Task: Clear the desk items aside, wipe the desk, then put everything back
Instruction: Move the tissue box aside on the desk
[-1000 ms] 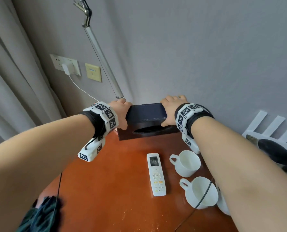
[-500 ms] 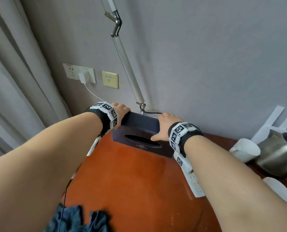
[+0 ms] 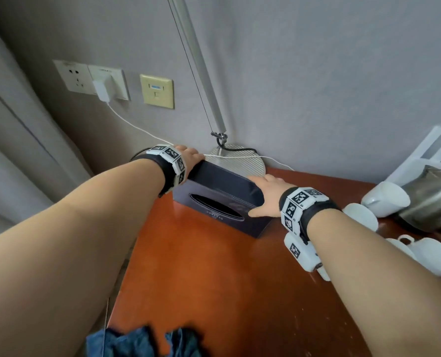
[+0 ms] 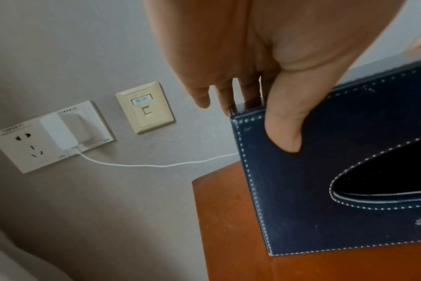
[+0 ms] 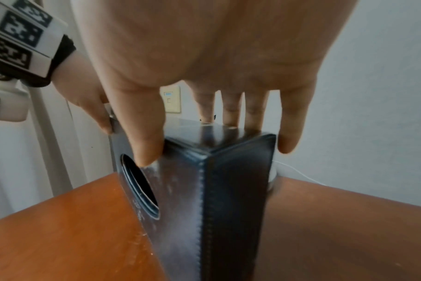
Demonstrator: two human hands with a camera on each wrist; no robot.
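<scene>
A dark navy leather tissue box (image 3: 224,182) with white stitching stands on its long side at the back left of the red-brown desk (image 3: 201,274), its oval slot facing me. My left hand (image 3: 192,157) grips its left end, thumb (image 4: 284,123) on the slot face and fingers behind the box (image 4: 324,199). My right hand (image 3: 264,198) grips the right end. In the right wrist view the thumb of the right hand (image 5: 228,57) presses the slot face beside the opening and the fingers reach over the top of the box (image 5: 231,199). The box's lower edge is at the desk surface.
A round metal lamp base (image 3: 242,161) and its pole stand just behind the box, with a white charger cable (image 3: 137,126) running from the wall sockets (image 3: 93,78). White cups (image 3: 386,199) and a steel kettle (image 3: 433,204) crowd the right. A blue cloth (image 3: 142,341) lies at the near edge.
Both hands have kept their hold on the tissue box and shifted it left, away from the remote and cups, and turned it at an angle by the lamp base. My view has swung left.
</scene>
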